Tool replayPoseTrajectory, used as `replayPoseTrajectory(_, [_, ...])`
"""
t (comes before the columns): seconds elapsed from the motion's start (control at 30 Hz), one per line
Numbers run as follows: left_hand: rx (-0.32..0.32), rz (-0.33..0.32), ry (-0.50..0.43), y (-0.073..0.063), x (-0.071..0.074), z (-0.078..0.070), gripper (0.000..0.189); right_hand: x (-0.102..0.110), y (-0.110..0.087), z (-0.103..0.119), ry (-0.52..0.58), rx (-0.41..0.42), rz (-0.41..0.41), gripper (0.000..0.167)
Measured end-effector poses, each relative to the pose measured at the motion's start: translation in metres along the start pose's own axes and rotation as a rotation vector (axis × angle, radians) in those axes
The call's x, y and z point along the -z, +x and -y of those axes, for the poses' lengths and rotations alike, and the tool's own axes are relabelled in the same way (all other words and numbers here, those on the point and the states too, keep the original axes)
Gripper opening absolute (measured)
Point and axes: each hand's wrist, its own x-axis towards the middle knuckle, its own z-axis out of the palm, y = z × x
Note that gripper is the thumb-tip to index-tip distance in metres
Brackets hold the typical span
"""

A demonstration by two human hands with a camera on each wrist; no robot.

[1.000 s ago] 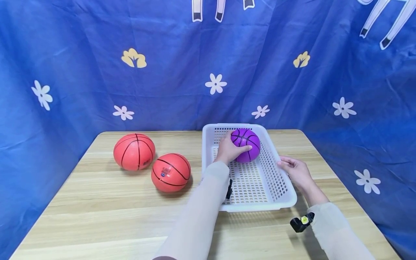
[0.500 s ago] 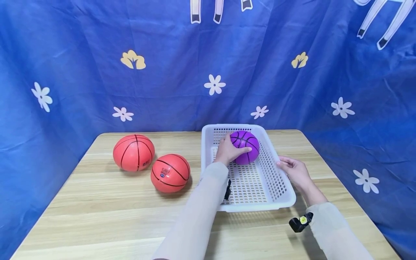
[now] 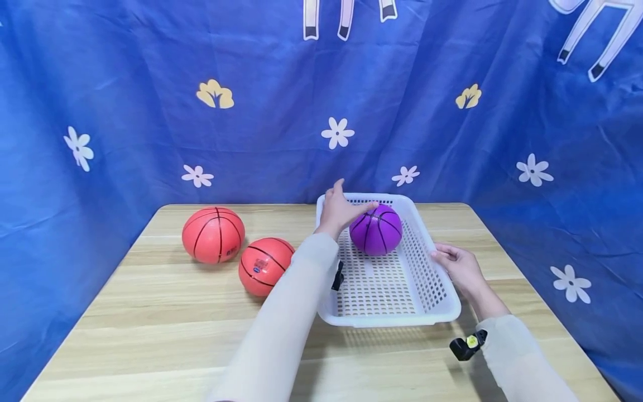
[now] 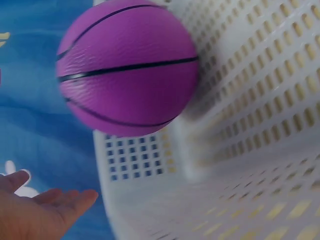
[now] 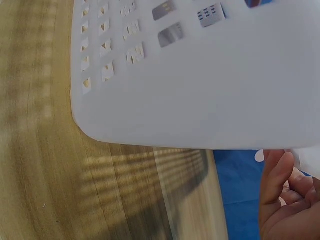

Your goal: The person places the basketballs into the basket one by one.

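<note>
A purple basketball (image 3: 377,231) lies in the white plastic basket (image 3: 384,321), toward its far end. My left hand (image 3: 340,210) is raised over the basket's left side, fingers spread and holding nothing. In the left wrist view a gap shows between the left hand (image 4: 42,212) and the purple basketball (image 4: 130,67). At the basket's right rim, my right hand (image 3: 458,269) pinches the edge between thumb and fingers. The right wrist view has the right hand (image 5: 292,200) at the far end of the basket wall (image 5: 200,110).
Two red basketballs, one farther back (image 3: 213,234) and one nearer (image 3: 261,268), sit on the wooden table (image 3: 166,335) left of the basket. My left sleeve partly covers the nearer one. A blue patterned curtain (image 3: 271,111) hangs behind the table.
My left hand has let go of the purple basketball and moved up and slightly left. The ball remains in the basket, and the right hand keeps its hold on the rim.
</note>
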Motion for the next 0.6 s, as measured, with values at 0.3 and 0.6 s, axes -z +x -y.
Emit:
replayPoseTrajectory(0.3, [-0.044, -0.009, 0.01, 0.002, 0.036, -0.005, 0.106, 0.0, 0.0, -0.001, 0.012, -0.002, 0.001, 0.047])
replayPoseTrajectory(0.6, [-0.118, 0.003, 0.067, 0.002, 0.073, 0.013, 0.104, 0.0, -0.001, -0.001, 0.011, -0.003, 0.006, 0.047])
